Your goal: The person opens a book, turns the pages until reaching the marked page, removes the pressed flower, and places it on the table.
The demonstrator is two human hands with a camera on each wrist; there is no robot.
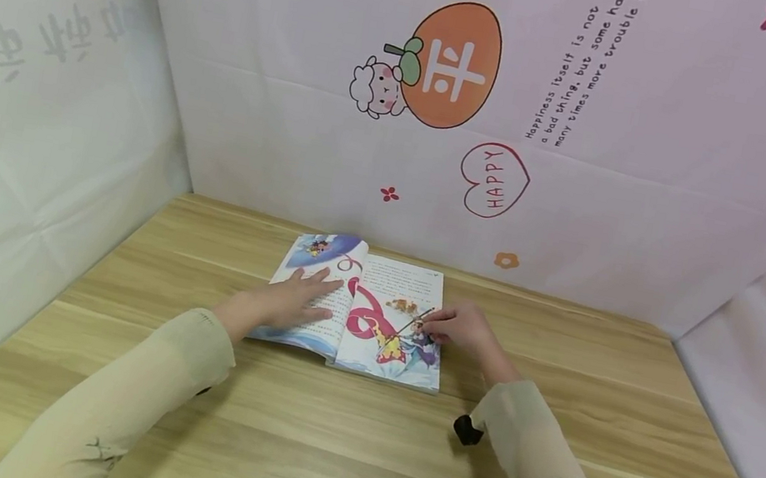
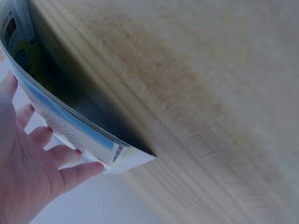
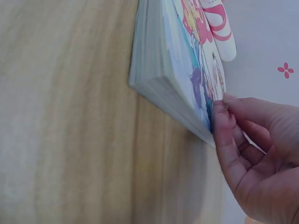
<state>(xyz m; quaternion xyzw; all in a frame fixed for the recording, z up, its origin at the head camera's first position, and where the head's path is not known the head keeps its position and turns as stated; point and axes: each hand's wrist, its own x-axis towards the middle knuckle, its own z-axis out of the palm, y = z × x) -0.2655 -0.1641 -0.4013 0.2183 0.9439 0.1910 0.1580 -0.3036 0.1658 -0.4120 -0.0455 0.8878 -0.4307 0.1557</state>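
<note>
An open picture book (image 1: 395,279) lies on the wooden table, its left pages bowed up and its right side a thick flat stack. My left hand (image 1: 292,299) rests on the printed left page with fingers spread. In the left wrist view, that hand's fingers (image 2: 70,156) lie across the curved page, and a dark gap shows beneath the raised pages. At the right edge of the book, my right hand (image 1: 465,331) has thumb and forefinger together. The right wrist view shows those fingertips (image 3: 223,122) pinching at the edge of the illustrated right page.
The wooden table (image 1: 317,448) meets a white printed cloth backdrop (image 1: 280,129) just behind the book. More cloth hangs at the left and right sides. A small black object (image 1: 467,431) sits by the right sleeve cuff.
</note>
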